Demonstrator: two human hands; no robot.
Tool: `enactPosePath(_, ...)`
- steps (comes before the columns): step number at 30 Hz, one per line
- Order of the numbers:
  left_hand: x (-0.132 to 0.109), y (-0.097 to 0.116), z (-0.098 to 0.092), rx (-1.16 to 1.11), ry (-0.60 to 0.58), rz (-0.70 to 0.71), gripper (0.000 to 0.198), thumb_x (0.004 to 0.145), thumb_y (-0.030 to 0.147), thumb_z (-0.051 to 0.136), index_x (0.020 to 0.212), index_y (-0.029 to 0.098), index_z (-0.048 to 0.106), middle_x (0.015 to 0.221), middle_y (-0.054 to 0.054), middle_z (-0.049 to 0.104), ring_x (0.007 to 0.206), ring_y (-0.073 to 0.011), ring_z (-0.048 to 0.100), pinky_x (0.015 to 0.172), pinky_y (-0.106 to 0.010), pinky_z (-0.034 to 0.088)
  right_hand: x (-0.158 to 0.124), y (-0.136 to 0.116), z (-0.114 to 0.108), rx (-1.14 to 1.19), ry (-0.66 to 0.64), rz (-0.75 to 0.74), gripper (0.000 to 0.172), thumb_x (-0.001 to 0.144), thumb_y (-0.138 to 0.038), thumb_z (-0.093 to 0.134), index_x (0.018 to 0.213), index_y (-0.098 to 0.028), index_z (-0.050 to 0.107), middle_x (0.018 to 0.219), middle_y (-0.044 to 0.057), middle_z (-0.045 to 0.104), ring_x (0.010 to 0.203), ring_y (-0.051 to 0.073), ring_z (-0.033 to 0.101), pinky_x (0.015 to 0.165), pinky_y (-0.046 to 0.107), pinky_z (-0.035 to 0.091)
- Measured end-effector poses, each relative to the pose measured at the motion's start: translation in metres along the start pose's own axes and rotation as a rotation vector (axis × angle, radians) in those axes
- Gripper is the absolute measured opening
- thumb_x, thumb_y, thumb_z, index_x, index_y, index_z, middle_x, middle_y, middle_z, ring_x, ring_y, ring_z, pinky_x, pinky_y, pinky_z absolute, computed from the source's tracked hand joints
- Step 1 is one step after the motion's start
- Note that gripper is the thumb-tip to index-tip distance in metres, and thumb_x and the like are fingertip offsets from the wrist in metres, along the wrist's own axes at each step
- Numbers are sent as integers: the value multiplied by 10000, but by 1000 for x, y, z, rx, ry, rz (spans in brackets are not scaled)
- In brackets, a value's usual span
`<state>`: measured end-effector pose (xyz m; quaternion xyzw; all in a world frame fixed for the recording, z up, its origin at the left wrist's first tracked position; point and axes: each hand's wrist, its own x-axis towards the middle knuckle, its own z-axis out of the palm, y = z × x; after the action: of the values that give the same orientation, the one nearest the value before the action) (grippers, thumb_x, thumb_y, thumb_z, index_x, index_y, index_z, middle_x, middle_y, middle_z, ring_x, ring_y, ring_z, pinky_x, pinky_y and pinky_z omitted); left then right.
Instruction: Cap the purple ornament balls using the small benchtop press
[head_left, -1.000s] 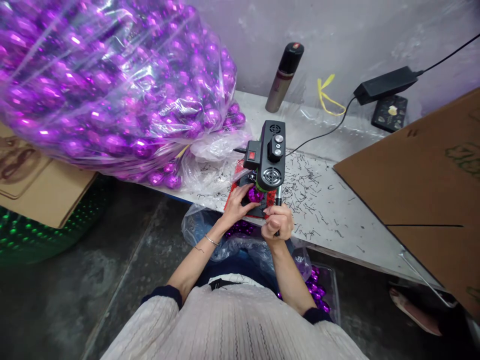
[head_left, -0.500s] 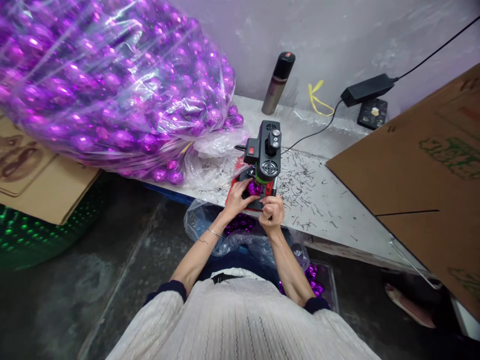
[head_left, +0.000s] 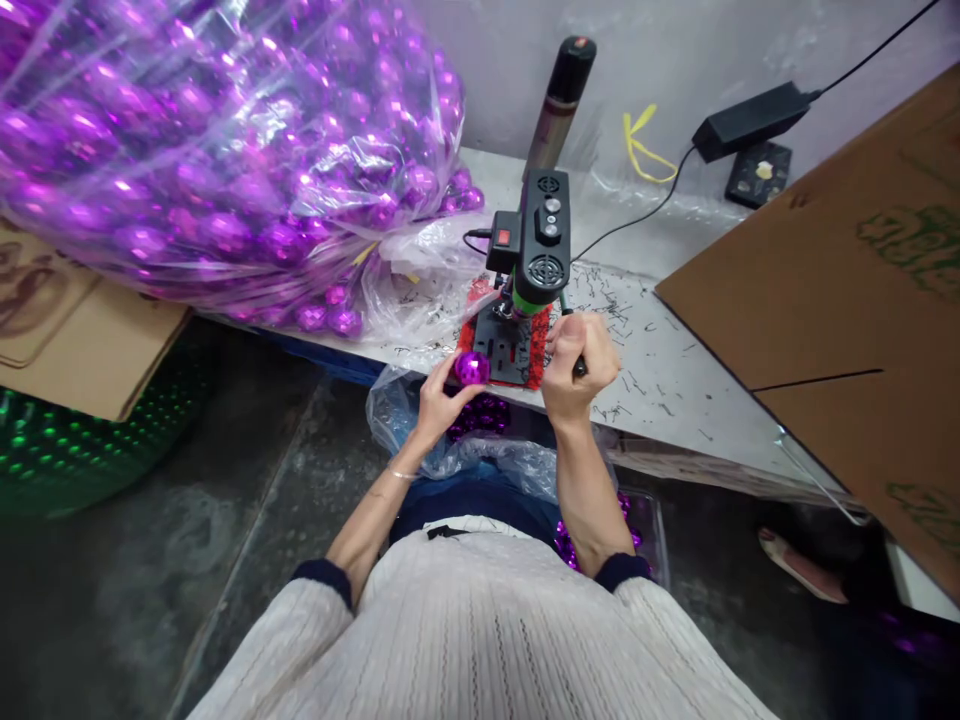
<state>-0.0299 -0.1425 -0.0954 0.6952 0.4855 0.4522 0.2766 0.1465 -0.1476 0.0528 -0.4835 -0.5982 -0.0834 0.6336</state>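
Note:
A shiny purple ball (head_left: 472, 368) is between the thumb and fingers of my left hand (head_left: 442, 398), at the front left corner of a black drill press (head_left: 546, 235). The press stands on a red mat (head_left: 538, 350) near the table's front edge. My right hand (head_left: 581, 365) is wrapped round the press's lever, whose dark tip shows between the fingers. Under the chuck, the black base plate (head_left: 502, 350) has no ball on it.
A big clear bag of purple balls (head_left: 225, 170) fills the back left. Dark scraps litter the white table (head_left: 675, 400). A bottle (head_left: 559, 100), a power adapter (head_left: 750, 122) and a cardboard box (head_left: 832, 300) stand behind and right. A person's foot (head_left: 802, 568) shows lower right.
My left hand has drawn the purple ball from under the chuck to the left and toward me. My right hand has moved right, still on the lever. The view has shifted slightly.

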Motion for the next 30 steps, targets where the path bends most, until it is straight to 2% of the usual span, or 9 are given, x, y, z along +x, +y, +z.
enactPosePath(4,-45,-9,-21,122,-138,188,713,790,593,795,1361,201,621,1322,-152,704,1230,-294,695,1076,-467,574,-10,4,0,-26,-7,-15,316,1027,-254,442,720,-237,513,668,8,556,643,154,573,623,338,444)
enactPosePath(7,-48,-10,-18,219,-63,281,737,804,615,764,1384,193,597,1374,-175,664,1252,-303,682,1053,-458,590,-11,5,-1,-21,-5,-31,307,1021,-224,441,721,-241,507,662,8,571,630,154,570,611,337,435)
enactPosePath(10,-14,-10,-12,243,94,320,543,938,522,663,1360,185,609,1276,-156,717,1188,-276,707,1028,-446,594,-10,5,-1,-8,-8,-51,283,1003,-180,454,733,-238,514,659,0,583,621,148,574,603,327,428)
enactPosePath(14,73,-22,-17,290,232,191,336,1040,307,491,1299,156,644,1283,-171,711,1232,-285,666,1083,-495,535,-12,6,-2,1,-11,-59,261,979,-142,469,741,-233,529,669,-4,596,618,142,574,597,314,426)
enactPosePath(17,140,-38,-24,345,210,47,312,997,183,456,1217,94,659,1289,-218,690,1281,-341,619,1139,-568,459,-14,6,-2,16,-9,-80,257,958,-103,475,743,-230,532,670,-12,594,612,132,564,589,295,424)
enactPosePath(20,186,-50,-28,353,147,3,257,946,132,482,1114,73,668,1241,-226,698,1316,-372,584,1196,-575,385,-15,6,-2,12,-26,-95,257,945,-85,475,739,-229,533,675,-13,595,617,130,566,589,286,429)
enactPosePath(23,207,-56,-30,353,116,4,204,911,132,534,1059,97,669,1206,-213,710,1298,-383,593,1185,-569,401,-16,5,-2,7,-33,-99,261,938,-88,477,723,-228,531,666,-11,594,616,134,571,593,285,440)
enactPosePath(28,216,-69,-41,336,89,0,139,886,150,636,1008,117,695,1192,-194,716,1273,-380,606,1182,-540,413,-15,4,-3,-11,-31,-110,270,942,-88,474,714,-229,506,660,-17,588,598,122,558,575,269,428)
enactPosePath(30,219,-74,-49,309,122,4,207,903,216,686,1075,100,692,1209,-193,698,1228,-367,626,1115,-545,477,-14,3,-3,-16,-40,-121,267,941,-76,467,725,-229,502,668,-17,584,605,117,555,572,261,424)
